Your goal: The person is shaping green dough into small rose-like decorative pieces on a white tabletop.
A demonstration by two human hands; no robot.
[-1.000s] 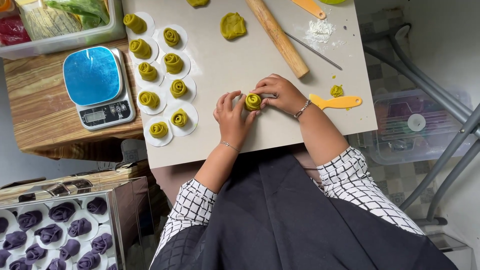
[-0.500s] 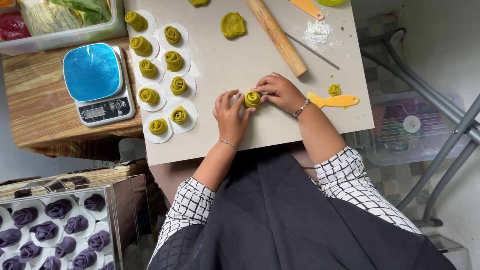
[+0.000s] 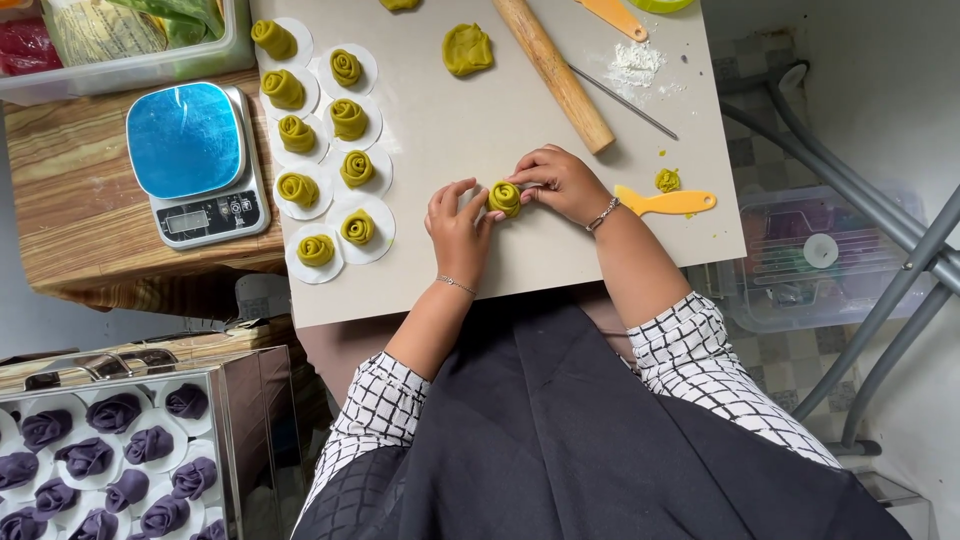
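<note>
left hand (image 3: 458, 222): fingers curled against green dough rose (image 3: 504, 197), frame centre on grey work board (image 3: 450, 270) | right hand (image 3: 562, 182): fingertips pinching the rose's other side | finished green roses on paper rounds (image 3: 322, 150) left of hands | rolling pin (image 3: 555, 70) above | yellow scraper (image 3: 668, 202) right | kitchen scale (image 3: 198, 165) upper left
</note>
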